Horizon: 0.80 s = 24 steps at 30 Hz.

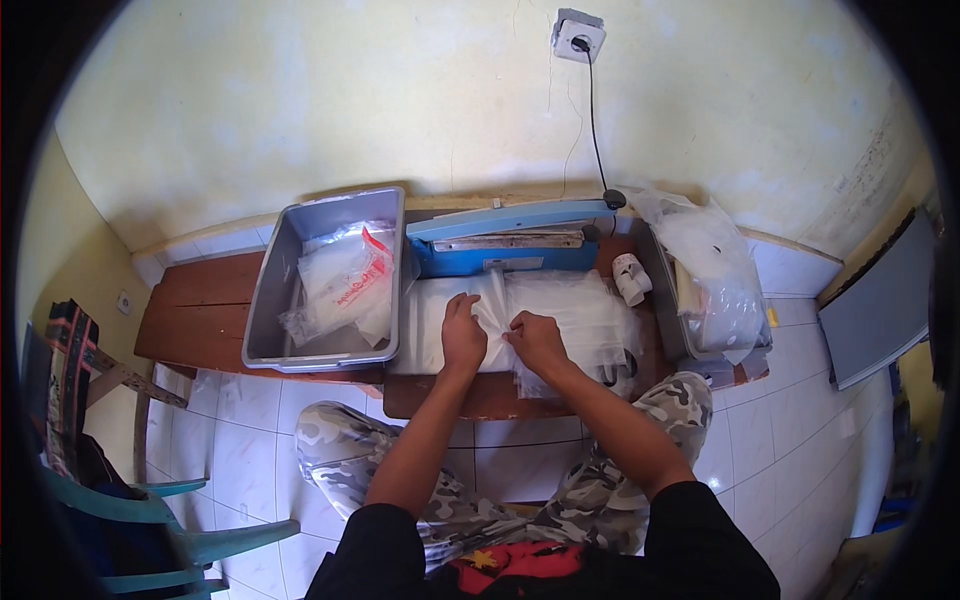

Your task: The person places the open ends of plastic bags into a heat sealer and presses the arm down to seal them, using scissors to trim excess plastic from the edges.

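Note:
My right hand (536,341) pinches the edge of a clear plastic bag (493,289), and creases run up the film from its fingertips. Just to the left, my left hand (463,337) lies over the same plastic with its fingers bent and apart. Whether its palm presses on the film I cannot tell. Under and right of my right hand is a loose pile of clear plastic bags (574,300). Behind the plastic stands a blue hand-lever impulse sealer (442,259), its light-blue arm (517,216) raised at the left end and topped with a black knob at the right.
To the left, a grey plastic tub (259,330) holds bags, some with red print. A second grey tub (667,315) at the right is heaped with clear plastic (709,247). A white roll (632,279) sits between. A black cord (595,127) runs up to a wall socket (579,39).

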### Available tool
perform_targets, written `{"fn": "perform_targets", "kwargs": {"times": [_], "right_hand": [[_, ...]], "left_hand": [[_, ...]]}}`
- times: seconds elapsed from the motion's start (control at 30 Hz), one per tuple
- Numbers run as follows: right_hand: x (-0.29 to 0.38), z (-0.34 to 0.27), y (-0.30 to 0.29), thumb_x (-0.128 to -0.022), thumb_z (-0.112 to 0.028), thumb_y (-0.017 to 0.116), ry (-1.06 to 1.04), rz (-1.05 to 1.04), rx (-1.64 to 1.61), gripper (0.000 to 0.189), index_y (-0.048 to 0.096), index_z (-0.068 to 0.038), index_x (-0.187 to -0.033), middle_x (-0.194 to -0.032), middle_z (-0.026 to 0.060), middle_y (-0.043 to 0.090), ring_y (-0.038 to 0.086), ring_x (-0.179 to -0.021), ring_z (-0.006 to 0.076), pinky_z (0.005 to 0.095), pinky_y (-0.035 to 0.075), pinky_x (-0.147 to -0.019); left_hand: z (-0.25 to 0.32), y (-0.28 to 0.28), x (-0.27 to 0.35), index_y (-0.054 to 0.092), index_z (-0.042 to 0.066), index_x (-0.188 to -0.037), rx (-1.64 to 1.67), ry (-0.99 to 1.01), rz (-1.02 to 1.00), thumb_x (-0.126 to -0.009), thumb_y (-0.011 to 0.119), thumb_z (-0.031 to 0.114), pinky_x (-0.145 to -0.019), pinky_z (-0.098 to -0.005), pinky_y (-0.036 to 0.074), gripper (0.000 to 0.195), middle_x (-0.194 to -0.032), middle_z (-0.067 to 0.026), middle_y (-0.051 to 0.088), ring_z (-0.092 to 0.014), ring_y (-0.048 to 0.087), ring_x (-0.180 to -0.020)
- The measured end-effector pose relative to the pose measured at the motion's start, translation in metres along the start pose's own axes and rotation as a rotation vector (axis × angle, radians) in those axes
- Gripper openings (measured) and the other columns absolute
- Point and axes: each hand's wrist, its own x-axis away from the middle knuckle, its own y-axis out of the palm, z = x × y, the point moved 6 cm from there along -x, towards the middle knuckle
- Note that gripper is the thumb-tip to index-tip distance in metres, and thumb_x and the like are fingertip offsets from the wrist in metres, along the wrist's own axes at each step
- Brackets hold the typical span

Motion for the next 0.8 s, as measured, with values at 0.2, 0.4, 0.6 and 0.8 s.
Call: {"fn": "perform_targets", "kwargs": {"times": [0.2, 0.4, 0.6, 0.8], "right_hand": [[-0.003, 0.005, -0.021, -0.089, -0.028, 0.08, 0.081, -0.009, 0.014, 0.025, 0.081, -0.003, -0.089, -0.084, 0.0221, 0.076, 0.074, -0.08, 0.04, 0.0461, 0.059, -0.082], [-0.004, 0.016, -0.031, -0.091, -0.028, 0.079, 0.095, -0.035, -0.003, 0.025, 0.082, -0.003, -0.09, -0.082, 0.0228, 0.075, 0.074, -0.078, 0.0409, 0.0471, 0.058, -0.081], [-0.001, 0.024, -0.045, -0.092, -0.026, 0.076, 0.083, -0.013, 0.032, 0.024, 0.082, -0.003, -0.093, -0.084, 0.0238, 0.075, 0.073, -0.079, 0.0425, 0.048, 0.058, -0.081], [0.0, 0.025, -0.056, -0.093, -0.027, 0.074, 0.066, 0.023, 0.079, 0.025, 0.082, -0.003, -0.092, -0.083, 0.024, 0.074, 0.073, -0.078, 0.0431, 0.0486, 0.058, -0.081]], "left_hand": [[0.004, -0.007, 0.006, 0.056, 0.004, -0.142, -0.409, -0.009, 0.048, -0.101, 0.058, 0.01, -0.118, -0.051, 0.04, 0.042, -0.15, -0.0246, 0.052, -0.043, 0.045, -0.144], [-0.017, -0.007, 0.004, 0.052, -0.004, -0.144, -0.275, -0.019, 0.071, -0.105, 0.055, 0.016, -0.12, -0.0518, 0.037, 0.043, -0.151, -0.0294, 0.049, -0.045, 0.041, -0.147], [-0.016, -0.003, 0.009, 0.055, -0.005, -0.14, -0.361, 0.065, 0.053, -0.103, 0.057, 0.012, -0.122, -0.05, 0.036, 0.041, -0.154, -0.0285, 0.047, -0.044, 0.042, -0.146], [-0.019, -0.009, 0.004, 0.046, -0.004, -0.149, -0.33, 0.046, 0.07, -0.106, 0.052, 0.016, -0.124, -0.0504, 0.033, 0.049, -0.158, -0.0291, 0.043, -0.046, 0.038, -0.149]]}}
